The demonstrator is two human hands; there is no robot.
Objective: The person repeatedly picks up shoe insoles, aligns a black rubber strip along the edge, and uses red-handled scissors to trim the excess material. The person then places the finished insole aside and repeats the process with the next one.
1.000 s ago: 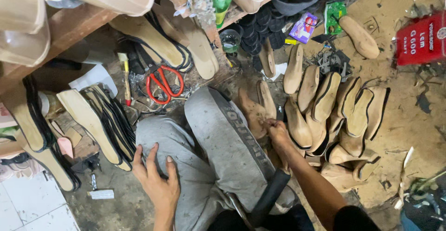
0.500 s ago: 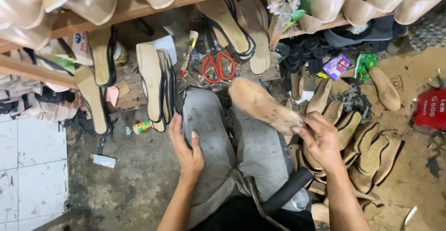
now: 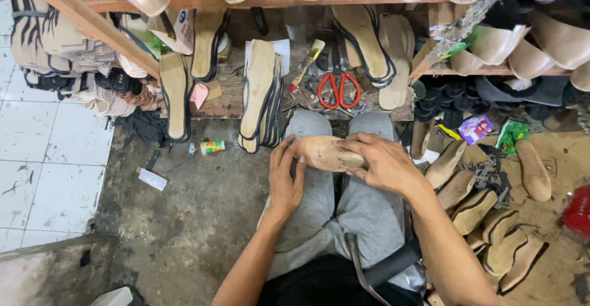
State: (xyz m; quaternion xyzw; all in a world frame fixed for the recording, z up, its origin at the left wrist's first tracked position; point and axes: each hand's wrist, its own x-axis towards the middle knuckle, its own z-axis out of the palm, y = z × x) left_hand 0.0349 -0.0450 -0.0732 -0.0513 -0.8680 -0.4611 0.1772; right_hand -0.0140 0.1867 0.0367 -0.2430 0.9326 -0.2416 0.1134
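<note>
Both hands hold a tan wooden shoe last (image 3: 326, 153) across the grey-trousered knees (image 3: 319, 220); the left hand (image 3: 286, 180) has its fingers clamped on the last's end at 9 o'clock, the right hand (image 3: 384, 164) has its fingers wrapped over its 3 o'clock end. At 3 o'clock more lasts (image 3: 485, 220) lie heaped on the floor; at 12 o'clock red-handled scissors (image 3: 338, 91) rest on the counter (image 3: 227, 94) among leaning insoles (image 3: 258, 94).

A purple packet (image 3: 475, 128) and green packet (image 3: 512, 135) lie together on the floor.

Bare forearms, grey trousers (image 3: 307, 214), black top (image 3: 319, 284).
</note>
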